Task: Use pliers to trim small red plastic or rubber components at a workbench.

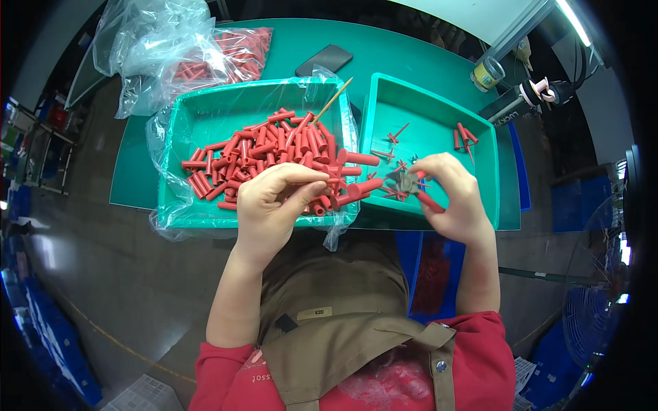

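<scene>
Red tube cluster sat over the right rim of the bag-lined tray, pinched between thumb and forefinger of the left hand. Right of the bag-lined tray, the right hand had fingers curled round red-handled cutters, head near the cluster. Inside that tray: heaped loose red tubes. Right of it: second green tray. Behind it: dark phone.

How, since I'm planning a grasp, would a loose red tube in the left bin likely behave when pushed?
A red tube would probably roll, having rounded sides, though the crowded heap might stop it. Visible open ends suggest it's fairly light.
</scene>
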A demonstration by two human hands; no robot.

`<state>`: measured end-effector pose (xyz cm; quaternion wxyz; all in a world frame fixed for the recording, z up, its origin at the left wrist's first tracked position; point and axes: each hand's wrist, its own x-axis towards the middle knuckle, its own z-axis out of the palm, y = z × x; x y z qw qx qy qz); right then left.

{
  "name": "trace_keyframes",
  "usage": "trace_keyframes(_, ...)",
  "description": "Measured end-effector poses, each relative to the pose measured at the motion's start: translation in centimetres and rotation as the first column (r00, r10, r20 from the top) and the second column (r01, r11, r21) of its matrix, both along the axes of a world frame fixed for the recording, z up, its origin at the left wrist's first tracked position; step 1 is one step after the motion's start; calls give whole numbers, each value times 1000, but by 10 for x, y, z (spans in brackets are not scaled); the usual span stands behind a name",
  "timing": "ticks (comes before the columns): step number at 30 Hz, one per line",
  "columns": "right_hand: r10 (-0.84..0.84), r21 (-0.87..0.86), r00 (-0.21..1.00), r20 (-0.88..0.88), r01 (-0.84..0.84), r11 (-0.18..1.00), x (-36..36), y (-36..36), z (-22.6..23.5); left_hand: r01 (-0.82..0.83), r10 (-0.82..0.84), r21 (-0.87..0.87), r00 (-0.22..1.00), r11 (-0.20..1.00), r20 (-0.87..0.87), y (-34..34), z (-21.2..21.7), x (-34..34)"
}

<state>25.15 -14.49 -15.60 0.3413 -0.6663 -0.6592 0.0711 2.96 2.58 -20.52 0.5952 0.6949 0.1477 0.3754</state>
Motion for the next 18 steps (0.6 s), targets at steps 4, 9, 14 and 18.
trace_keyframes(4, -80, -60, 968, 239, 97, 993, 4, 1, 3, 39, -39, -9, 998, 999, 39, 3, 7, -5)
trace_keyframes(9, 148, -282, 989, 16, -137, 950, 8, 7, 6, 65, -68, 258, 998, 964, 2, 5, 17, -7)
trace_keyframes(14, 191, -222, 967, 168, -152, 963, -4, 17, 6, 89, -92, 266, 996, 960, 0, 1, 16, -9)
trace_keyframes(18, 124, -180, 967, 224, -84, 980, -11, 17, 1, 72, -79, 275, 997, 959, 17, 1, 14, -6)
